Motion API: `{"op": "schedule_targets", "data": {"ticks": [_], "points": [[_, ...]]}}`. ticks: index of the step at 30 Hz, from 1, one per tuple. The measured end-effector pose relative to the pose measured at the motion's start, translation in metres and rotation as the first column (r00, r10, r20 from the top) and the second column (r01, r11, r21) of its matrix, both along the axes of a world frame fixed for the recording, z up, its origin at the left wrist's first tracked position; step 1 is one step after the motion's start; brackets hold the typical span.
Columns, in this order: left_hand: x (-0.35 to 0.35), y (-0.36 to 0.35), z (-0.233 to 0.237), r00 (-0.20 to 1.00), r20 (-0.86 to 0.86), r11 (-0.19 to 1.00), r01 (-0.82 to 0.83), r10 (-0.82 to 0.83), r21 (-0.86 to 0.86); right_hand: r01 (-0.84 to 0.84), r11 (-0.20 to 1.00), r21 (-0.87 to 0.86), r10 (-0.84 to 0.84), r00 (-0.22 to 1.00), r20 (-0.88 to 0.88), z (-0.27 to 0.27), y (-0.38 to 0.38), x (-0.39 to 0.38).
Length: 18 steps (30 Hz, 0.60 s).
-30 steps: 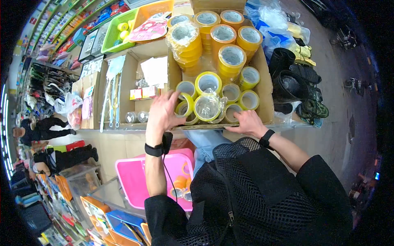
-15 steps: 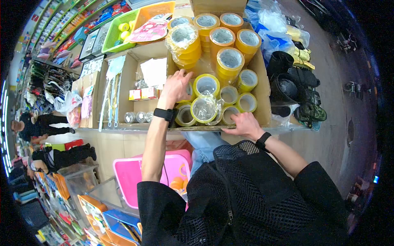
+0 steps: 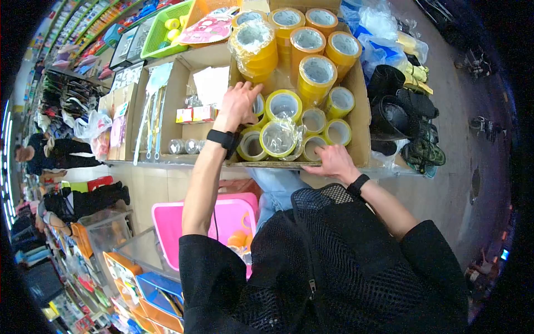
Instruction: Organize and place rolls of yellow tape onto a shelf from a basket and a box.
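An open cardboard box [image 3: 361, 125] holds stacked rolls of packing tape. My left hand [image 3: 240, 104] reaches in over its left wall, fingers curled around a partly covered roll of tape [image 3: 259, 106]. Its fingertips lie below a plastic-wrapped stack of yellow tape [image 3: 253, 47]. At the box's front edge, my right hand [image 3: 335, 162] grips the rim, with its fingers inside beside a small yellow-edged roll [image 3: 314, 148] and its thumb low on the outside. Between the hands, a clear tape roll with loose wrap [image 3: 279, 139] sits raised above its neighbours.
Left of the box stand a compartment with light bulbs [image 3: 176, 146] and small cartons [image 3: 194, 114], and a green basket [image 3: 167, 30]. Black pots [image 3: 392, 117] and bagged goods stand on the right. A pink tub [image 3: 167, 222] is below. Two people stand at far left.
The view has shifted slightly, so the box and tape appear a little higher. Both hands keep their places on the box and roll.
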<state>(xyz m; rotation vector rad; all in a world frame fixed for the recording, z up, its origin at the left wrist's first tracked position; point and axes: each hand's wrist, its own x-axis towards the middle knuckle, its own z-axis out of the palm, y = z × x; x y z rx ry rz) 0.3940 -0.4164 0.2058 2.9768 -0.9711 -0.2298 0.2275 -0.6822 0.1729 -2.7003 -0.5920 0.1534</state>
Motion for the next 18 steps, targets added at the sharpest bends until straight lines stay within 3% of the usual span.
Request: {"op": "schedule_targets", "data": {"ticks": [7, 11, 14, 15, 18], "points": [[-0.008, -0.008, 0.019, 0.984, -0.051, 0.98, -0.177, 0.173, -0.087, 0.0, 0.999, -0.037, -0.002, 0.998, -0.063, -0.004, -0.003, 0.003], [-0.008, -0.008, 0.032, 0.978, -0.08, 0.973, -0.201, 0.192, -0.114, 0.008, 1.0, -0.025, -0.009, 0.999, -0.043, 0.0, -0.002, 0.001], [-0.004, 0.001, 0.006, 0.985, -0.077, 0.982, -0.165, 0.158, -0.097, -0.007, 0.999, -0.034, 0.005, 0.998, -0.061, -0.002, -0.002, 0.002], [0.001, 0.002, 0.0, 0.955, -0.212, 0.971, -0.227, 0.208, -0.069, -0.004, 0.999, -0.037, 0.002, 0.998, -0.066, -0.003, -0.002, 0.003], [-0.003, 0.006, -0.017, 0.967, -0.176, 0.969, -0.207, 0.182, -0.136, 0.015, 0.998, -0.054, -0.02, 0.994, -0.105, 0.001, 0.0, 0.004]]}}
